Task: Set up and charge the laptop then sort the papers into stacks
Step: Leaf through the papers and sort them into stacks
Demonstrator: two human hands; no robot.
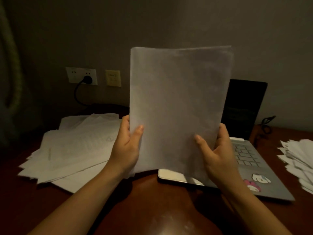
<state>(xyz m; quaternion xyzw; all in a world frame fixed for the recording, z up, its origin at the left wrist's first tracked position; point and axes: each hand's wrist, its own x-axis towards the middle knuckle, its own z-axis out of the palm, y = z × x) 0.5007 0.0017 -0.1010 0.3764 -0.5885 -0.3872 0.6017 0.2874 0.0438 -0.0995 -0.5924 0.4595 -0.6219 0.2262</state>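
Note:
A bundle of white papers (179, 102) stands upright in front of me, above the desk. My left hand (127, 148) grips its left edge, thumb on the near face. My right hand (218, 153) grips the right edge the same way. Behind the sheets an open grey laptop (264, 173) with stickers on its palm rest sits on the desk, its dark screen (243, 109) partly hidden. A loose, spread pile of papers (72, 150) lies on the left. Another fanned pile of papers (299, 161) lies at the right edge.
The brown wooden desk (152, 200) stands against a wall. A black plug (87, 80) sits in the white wall socket (81, 75), its cable dropping behind the left pile. A yellowish wall plate (113, 78) is beside it. A dark cord (266, 126) lies right of the laptop screen.

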